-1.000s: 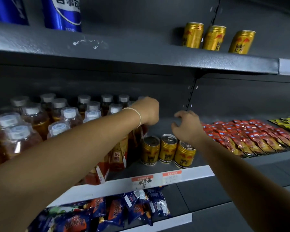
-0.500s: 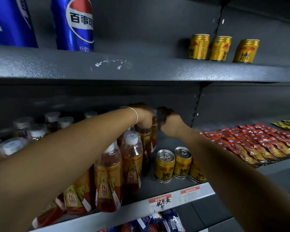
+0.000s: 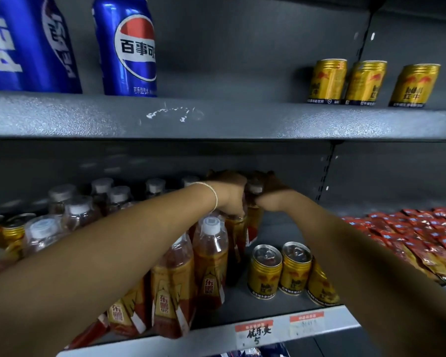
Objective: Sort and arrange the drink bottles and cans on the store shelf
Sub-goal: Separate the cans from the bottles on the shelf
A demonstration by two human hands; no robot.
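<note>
Hands meet at the centre of the frame, deep at the back of the middle grey metal shelf [image 3: 281,304]. The right hand [image 3: 272,189] curls round the neck of a clear plastic bottle of amber drink with a grey cap [image 3: 254,188], which stands upright between the two wrists. The left hand [image 3: 229,193], with a thin pale bracelet [image 3: 214,198] on its wrist, bends its fingers down over the top of a second amber bottle [image 3: 236,228] just left of the first and clasps it; that cap is hidden under the palm.

Toward the lower centre, a row of white-capped amber bottles with orange labels [image 3: 210,266] runs to the shelf edge. More capped bottles [image 3: 77,212] crowd the left of the frame behind the left forearm. Three short gold cans with pull tabs [image 3: 267,271] stand just right of the row, the rightmost partly behind the right forearm. Red sachets [image 3: 422,243] lie at the right edge.

On the upper grey shelf [image 3: 216,119], tall blue cola cans [image 3: 125,47] stand at upper left and three more gold cans [image 3: 364,82] at upper right. Two price tags [image 3: 254,333] sit on the middle shelf's front strip.
</note>
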